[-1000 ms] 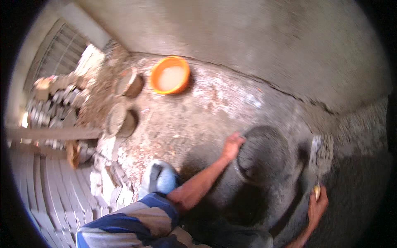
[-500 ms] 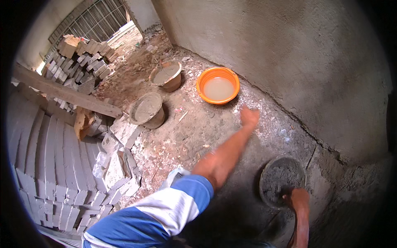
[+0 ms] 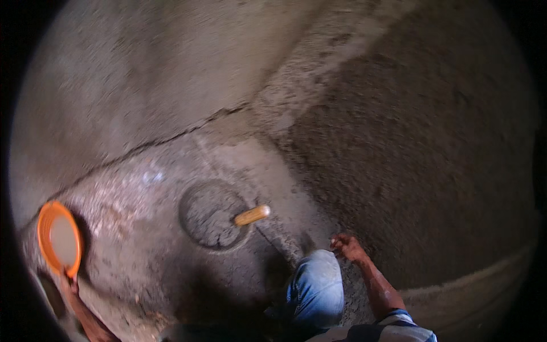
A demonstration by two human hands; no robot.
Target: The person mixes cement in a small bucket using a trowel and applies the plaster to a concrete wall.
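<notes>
At the lower left, my left hand (image 3: 69,280) grips the near rim of an orange basin (image 3: 44,234) holding cloudy liquid. In the middle, a dark round pan (image 3: 199,219) of wet grey mortar stands on the floor, with a tool's yellow wooden handle (image 3: 251,215) sticking out over its right rim; the tool's head is hidden. My right hand (image 3: 347,247) hangs beside my jean-clad knee (image 3: 315,283), its fingers loosely curved and apart with nothing visible in them.
A plastered wall (image 3: 142,80) with a crack along its foot rises behind the pan and basin. A darker, rough rendered wall (image 3: 410,154) stands on the right. The floor (image 3: 145,251) is dusty, with pale patches and scattered grit.
The view has swung rightward. My left hand has reached out and taken hold of the orange basin. My right hand has let go of the yellow-handled tool, which rests in the pan.
</notes>
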